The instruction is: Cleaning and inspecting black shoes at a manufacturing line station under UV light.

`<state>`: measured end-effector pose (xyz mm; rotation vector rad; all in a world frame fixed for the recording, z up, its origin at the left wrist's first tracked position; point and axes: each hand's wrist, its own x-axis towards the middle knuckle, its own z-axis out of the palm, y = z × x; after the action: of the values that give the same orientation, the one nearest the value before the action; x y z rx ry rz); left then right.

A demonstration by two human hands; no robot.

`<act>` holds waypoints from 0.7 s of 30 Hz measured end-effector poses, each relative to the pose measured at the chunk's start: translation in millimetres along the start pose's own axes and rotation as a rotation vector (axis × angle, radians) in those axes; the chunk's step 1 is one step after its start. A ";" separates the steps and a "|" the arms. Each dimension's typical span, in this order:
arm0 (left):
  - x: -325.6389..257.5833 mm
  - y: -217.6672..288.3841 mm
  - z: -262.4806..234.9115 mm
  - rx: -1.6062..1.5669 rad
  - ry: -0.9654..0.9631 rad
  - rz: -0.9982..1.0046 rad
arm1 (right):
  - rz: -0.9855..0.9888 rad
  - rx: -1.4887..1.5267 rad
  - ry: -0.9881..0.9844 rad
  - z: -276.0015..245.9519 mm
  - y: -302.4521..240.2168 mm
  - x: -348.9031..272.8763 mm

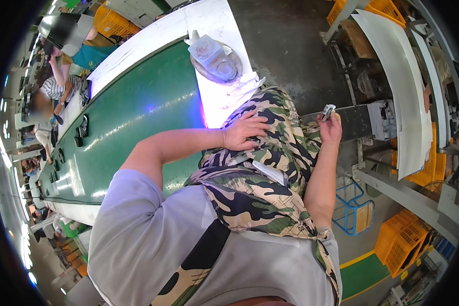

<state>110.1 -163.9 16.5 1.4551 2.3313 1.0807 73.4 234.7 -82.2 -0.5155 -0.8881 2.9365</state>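
Note:
My left hand [246,130] lies on the camouflage apron [275,109] over my lap, its fingers stretched out and holding nothing. Out to the right, my right hand [331,130] pinches a small grey-and-white object [328,112] between thumb and fingers; its exact kind is too small to tell. Ahead of my left hand, a round tray [231,76] on the white tabletop carries a clear plastic container [207,50]. A crumpled white cloth or paper [247,85] lies between that tray and the apron.
A green conveyor belt [137,117] runs along my left, with dark shoes [81,130] on it. Several people work on its far side, one in a striped shirt [69,87]. To my right stand a metal rack [387,188], a blue-framed stool [354,209] and yellow crates [400,239].

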 end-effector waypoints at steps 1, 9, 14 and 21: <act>-0.6 0.2 -0.2 -0.001 0.006 -0.006 | -0.007 -0.004 0.009 0.7 0.2 -0.6; -2.4 -1.1 1.8 -0.045 0.055 0.017 | -0.008 -0.012 0.001 -7.6 0.2 -1.4; -3.6 -3.1 2.6 -0.040 0.058 0.008 | -0.019 -0.011 -0.002 -6.2 0.4 -2.5; -4.1 -7.3 5.0 -0.070 0.070 0.004 | -0.016 -0.026 -0.076 -13.2 -0.8 -1.5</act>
<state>109.5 -166.7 7.2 1.4198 2.3130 1.2199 78.9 242.2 -91.6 -0.3984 -0.9349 2.9517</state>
